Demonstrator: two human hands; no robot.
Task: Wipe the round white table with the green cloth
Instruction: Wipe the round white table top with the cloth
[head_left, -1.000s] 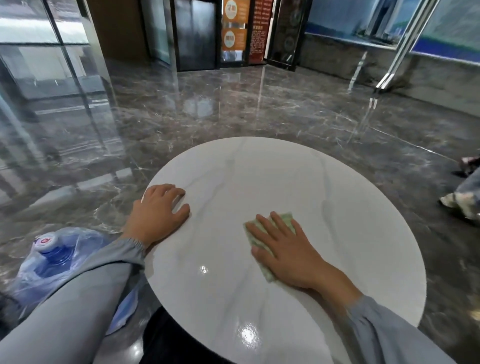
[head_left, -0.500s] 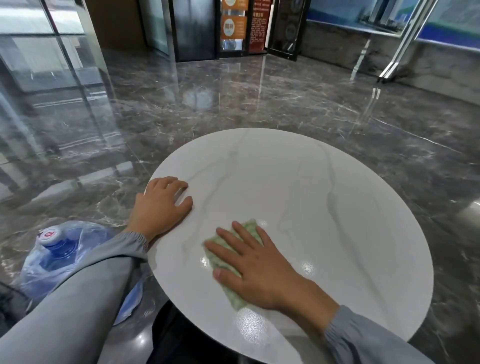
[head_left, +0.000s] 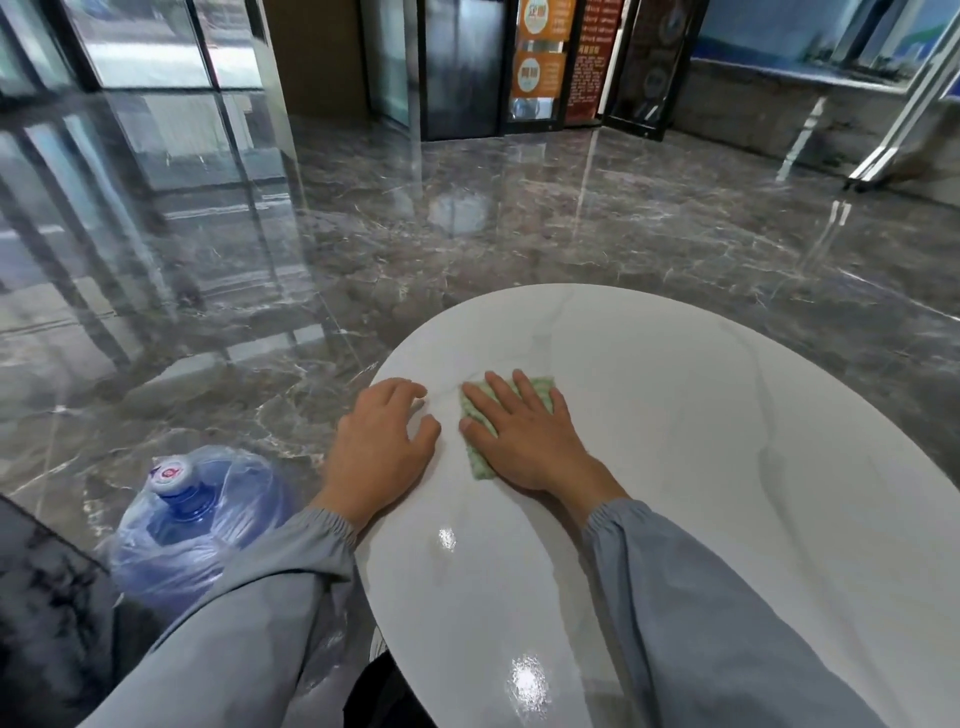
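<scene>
R hand (head_left: 519, 436): fingers (head_left: 504, 395) flat, pressing cloth (head_left: 540, 388), no grip. L hand (head_left: 382, 447) just left, rests, holds nothing. Most surface (head_left: 727, 467) lies right of fingers.

Green cloth (head_left: 478, 465) on round white table (head_left: 727, 415) under right hand (head_left: 524, 441), left hand (head_left: 384, 441) just left, blue plastic water jug (head_left: 197, 519) on floor further left.

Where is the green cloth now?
In the head view, the green cloth lies under the right hand on the white table, near the left hand.
</scene>
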